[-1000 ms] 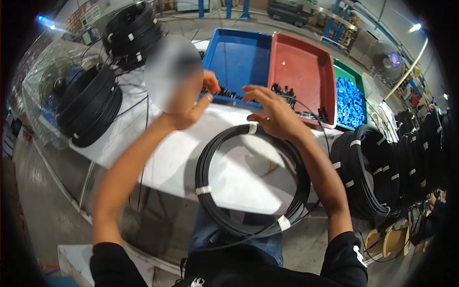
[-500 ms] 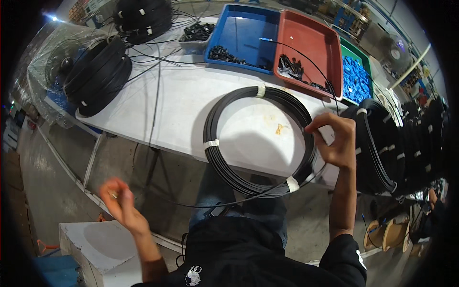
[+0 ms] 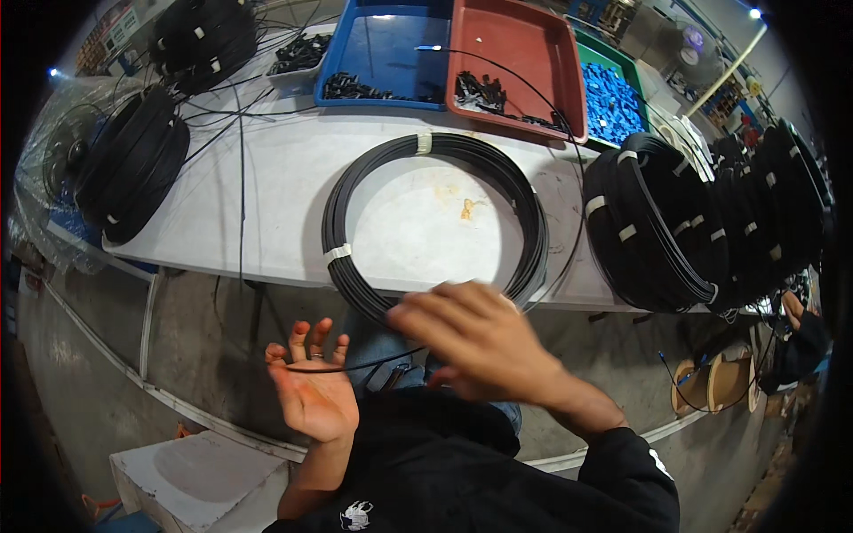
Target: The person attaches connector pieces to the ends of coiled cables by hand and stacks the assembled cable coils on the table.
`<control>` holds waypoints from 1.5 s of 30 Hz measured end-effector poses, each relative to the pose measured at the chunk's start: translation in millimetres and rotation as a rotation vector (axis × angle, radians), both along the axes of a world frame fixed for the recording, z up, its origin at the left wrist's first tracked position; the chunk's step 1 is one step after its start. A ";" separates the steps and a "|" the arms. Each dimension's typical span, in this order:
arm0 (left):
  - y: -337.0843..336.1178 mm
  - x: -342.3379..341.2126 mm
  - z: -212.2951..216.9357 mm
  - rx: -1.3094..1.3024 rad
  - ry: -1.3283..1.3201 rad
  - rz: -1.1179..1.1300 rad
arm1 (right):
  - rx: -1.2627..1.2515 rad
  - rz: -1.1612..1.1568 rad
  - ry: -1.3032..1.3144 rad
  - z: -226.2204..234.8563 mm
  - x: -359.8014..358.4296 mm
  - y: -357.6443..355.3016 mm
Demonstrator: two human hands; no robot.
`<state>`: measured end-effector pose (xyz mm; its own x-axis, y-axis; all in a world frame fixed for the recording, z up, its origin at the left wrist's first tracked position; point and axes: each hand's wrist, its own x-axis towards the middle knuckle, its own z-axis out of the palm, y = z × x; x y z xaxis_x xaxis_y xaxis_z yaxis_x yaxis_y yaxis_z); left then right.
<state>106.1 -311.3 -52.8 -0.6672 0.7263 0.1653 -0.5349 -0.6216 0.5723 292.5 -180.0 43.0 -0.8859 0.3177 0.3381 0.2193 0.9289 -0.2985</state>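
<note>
A large coil of black cable (image 3: 336, 209), bound with white tape, lies near the table's front edge, its near side reaching past the edge. My left hand (image 3: 318, 395) is palm up below the coil's near left side, with fingers curled and apart. A loose black cable end (image 3: 373, 362) runs across it and seems caught at the thumb and index finger. My right hand (image 3: 484, 342) is blurred over the coil's near side, fingers stretched and thumb apart. It hides part of the coil and cable. Another cable length (image 3: 582, 191) arcs from the trays along the coil's right side.
On the white table (image 3: 267, 195) stand a blue tray (image 3: 391, 44) and a red tray (image 3: 524, 53) with small black parts. A green tray (image 3: 629, 67) holds blue pieces. Black coils stack at left (image 3: 133, 164) and right (image 3: 613, 240). Wooden spools (image 3: 729, 382) and another person's hand (image 3: 791, 309) are at right.
My right hand has left the coil's right side and swung toward my left hand, opening from a pinch. My left hand has moved right to the cable end. The whole view has shifted.
</note>
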 end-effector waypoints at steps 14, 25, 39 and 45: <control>0.8 18.5 -71.0 -0.304 -0.505 -0.255 | 0.331 -0.173 0.100 1.6 -21.6 -17.8; 72.9 94.3 -71.8 0.059 -0.124 -0.533 | -0.226 0.001 0.731 122.3 3.9 -26.5; -57.5 39.8 -31.3 -0.341 0.166 -0.259 | -0.736 -0.347 0.960 135.6 58.0 -19.4; -24.8 -31.9 68.7 0.034 1.094 0.515 | -0.912 -0.319 0.763 104.5 81.1 37.0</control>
